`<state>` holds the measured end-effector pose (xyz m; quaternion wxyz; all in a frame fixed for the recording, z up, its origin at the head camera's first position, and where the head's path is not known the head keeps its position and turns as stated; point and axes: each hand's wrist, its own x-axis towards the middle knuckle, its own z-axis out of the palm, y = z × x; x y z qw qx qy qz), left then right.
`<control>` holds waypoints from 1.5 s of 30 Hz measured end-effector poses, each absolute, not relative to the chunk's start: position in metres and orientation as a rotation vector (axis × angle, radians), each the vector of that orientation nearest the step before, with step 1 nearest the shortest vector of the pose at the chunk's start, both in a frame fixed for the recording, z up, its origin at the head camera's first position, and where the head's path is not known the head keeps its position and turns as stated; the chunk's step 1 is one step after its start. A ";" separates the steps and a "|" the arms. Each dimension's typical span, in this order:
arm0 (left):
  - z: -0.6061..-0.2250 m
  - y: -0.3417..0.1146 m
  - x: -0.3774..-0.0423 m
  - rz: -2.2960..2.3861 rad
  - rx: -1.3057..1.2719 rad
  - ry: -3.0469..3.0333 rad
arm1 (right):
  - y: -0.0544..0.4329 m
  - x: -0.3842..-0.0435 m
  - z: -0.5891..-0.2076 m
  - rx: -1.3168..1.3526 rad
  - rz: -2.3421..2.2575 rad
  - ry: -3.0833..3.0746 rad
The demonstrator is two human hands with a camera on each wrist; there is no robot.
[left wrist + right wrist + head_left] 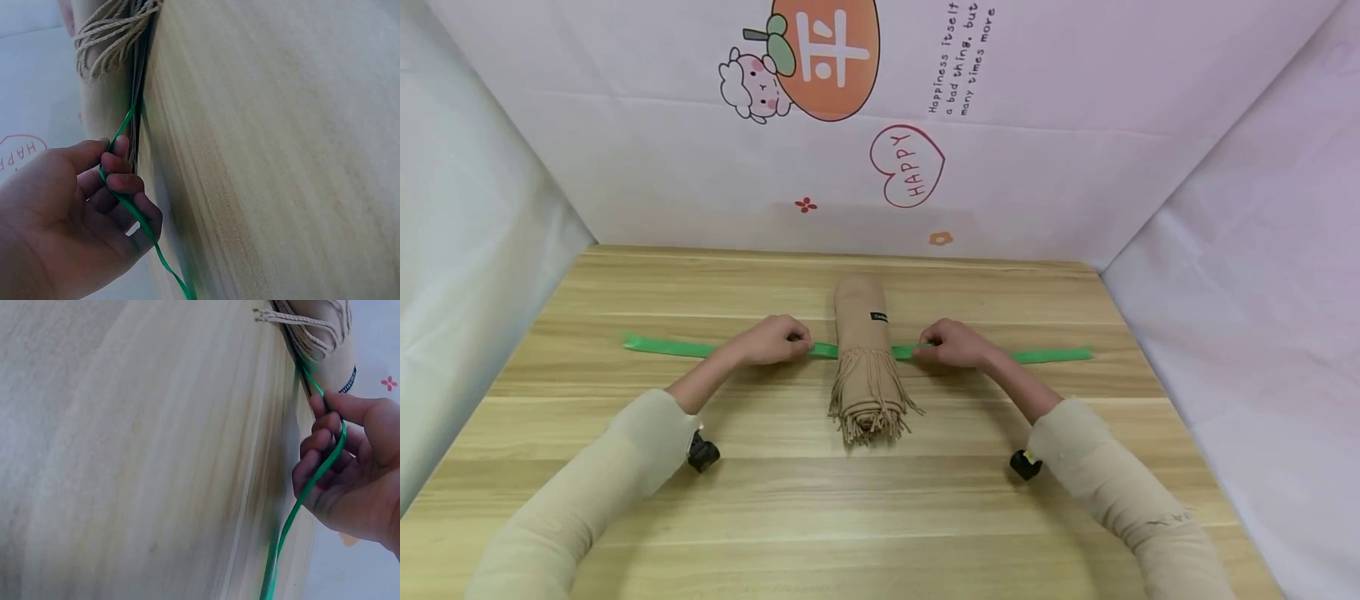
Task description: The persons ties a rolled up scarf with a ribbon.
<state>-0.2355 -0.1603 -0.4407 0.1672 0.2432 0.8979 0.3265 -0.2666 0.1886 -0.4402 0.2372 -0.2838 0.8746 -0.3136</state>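
A rolled beige scarf [859,325] with a twisted fringe and a small black label lies on the table, its fringed end toward me. Beneath it a green ribbon [673,347] runs crosswise, showing on both sides. My left hand [772,340] pinches the ribbon just left of the roll, between thumb and fingertips. On the other side my right hand [957,342] pinches it close to the roll. Each wrist view shows the ribbon crossing the curled fingers: the left hand [81,212] and the right hand [356,469]. The stretch under the scarf is hidden.
The wooden table [865,525] ends at a white printed cloth [1037,183] behind. White cloth walls stand at the left and right. A small black camera [703,452] hangs at the left wrist, and another black camera [1025,464] at the right.
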 end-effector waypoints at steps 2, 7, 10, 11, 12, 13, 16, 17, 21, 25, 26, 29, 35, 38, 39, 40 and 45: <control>-0.441 -0.162 -0.235 0.968 0.663 2.551 | 0.192 -0.268 -0.441 -0.765 -0.930 2.339; -0.442 -0.165 -0.233 0.953 0.619 2.602 | 0.196 -0.268 -0.442 -0.648 -1.029 2.291; -0.442 -0.164 -0.232 0.949 0.609 2.613 | 0.198 -0.267 -0.441 -0.572 -1.071 2.269; -0.442 -0.163 -0.232 0.967 0.609 2.604 | 0.198 -0.267 -0.441 -0.553 -1.088 2.255; -0.441 -0.163 -0.232 0.988 0.608 2.590 | 0.198 -0.267 -0.441 -0.538 -1.104 2.240; -0.441 -0.163 -0.231 1.014 0.607 2.575 | 0.198 -0.267 -0.440 -0.527 -1.120 2.224; -0.439 -0.162 -0.231 1.101 0.620 2.509 | 0.197 -0.267 -0.440 -0.506 -1.174 2.177; -0.439 -0.162 -0.231 1.134 0.618 2.482 | 0.197 -0.267 -0.439 -0.495 -1.200 2.158; -0.436 -0.161 -0.231 1.241 0.583 2.382 | 0.195 -0.266 -0.437 -0.478 -1.303 2.083; -0.434 -0.160 -0.230 1.338 0.515 2.308 | 0.191 -0.263 -0.434 -0.447 -1.378 2.021; -0.433 -0.160 -0.230 1.354 0.502 2.298 | 0.190 -0.262 -0.433 -0.438 -1.395 2.008; -0.430 -0.159 -0.230 1.392 0.472 2.279 | 0.187 -0.261 -0.431 -0.437 -1.437 1.982; -0.427 -0.157 -0.233 1.433 0.438 2.262 | 0.181 -0.261 -0.429 -0.456 -1.500 1.946; -0.426 -0.155 -0.234 1.465 0.412 2.228 | 0.177 -0.260 -0.429 -0.444 -1.549 1.894; -0.426 -0.154 -0.234 1.480 0.401 2.212 | 0.176 -0.260 -0.429 -0.438 -1.570 1.874; -0.426 -0.153 -0.235 1.496 0.386 2.194 | 0.174 -0.259 -0.429 -0.433 -1.591 1.858; -0.422 -0.148 -0.234 1.571 0.317 2.120 | 0.169 -0.257 -0.427 -0.401 -1.672 1.827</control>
